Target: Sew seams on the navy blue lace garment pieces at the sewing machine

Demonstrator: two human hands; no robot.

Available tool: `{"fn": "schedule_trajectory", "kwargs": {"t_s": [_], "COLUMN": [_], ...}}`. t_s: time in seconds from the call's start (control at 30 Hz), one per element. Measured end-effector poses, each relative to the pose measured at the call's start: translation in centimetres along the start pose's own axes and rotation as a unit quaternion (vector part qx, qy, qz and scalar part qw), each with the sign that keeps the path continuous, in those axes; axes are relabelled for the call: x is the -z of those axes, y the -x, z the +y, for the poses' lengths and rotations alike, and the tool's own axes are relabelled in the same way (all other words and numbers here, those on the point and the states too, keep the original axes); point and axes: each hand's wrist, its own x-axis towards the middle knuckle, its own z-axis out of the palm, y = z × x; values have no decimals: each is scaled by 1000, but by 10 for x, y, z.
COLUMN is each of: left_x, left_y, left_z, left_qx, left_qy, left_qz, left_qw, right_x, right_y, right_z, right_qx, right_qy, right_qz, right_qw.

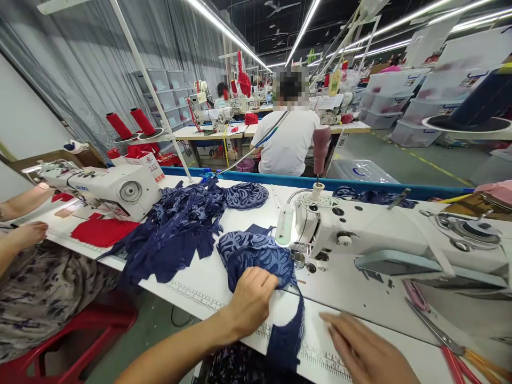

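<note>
At the left end of the sewing machine [372, 226], the left hand [254, 293] pinches the navy lace piece [256, 261], probably positioning it for stitching; in front of the machine, the right hand [364, 346] looks empty, fingers straight. The next move calls, I judge, for careful alignment.

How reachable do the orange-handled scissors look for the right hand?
Probably yes: the right hand looks empty, and the orange-handled scissors lie just to its right with nothing visible between, though red handles sit close beside them.
</note>
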Motion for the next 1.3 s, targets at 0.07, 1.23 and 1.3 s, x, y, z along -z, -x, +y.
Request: {"fn": "schedule_trajectory", "kwargs": {"t_s": [0.07, 1.23, 1.3], "left_x": [-1, -13, -12], "left_y": [-17, -59, -66], "left_z": [-7, -24, -26], "left_qx": [19, -215, -221], "left_qy": [4, -86, -89], "left_qz": [15, -62, -68], "left_qw": [1000, 971, 969], "right_x": [4, -12, -16], "right_y": [-30, -58, -56], "right_z": [7, 27, 28], "right_qx": [-10, 154, 152], "right_qy": [-36, -98, -75], "right_qz": [21, 37, 23], "right_qw": [999, 983, 985]}}
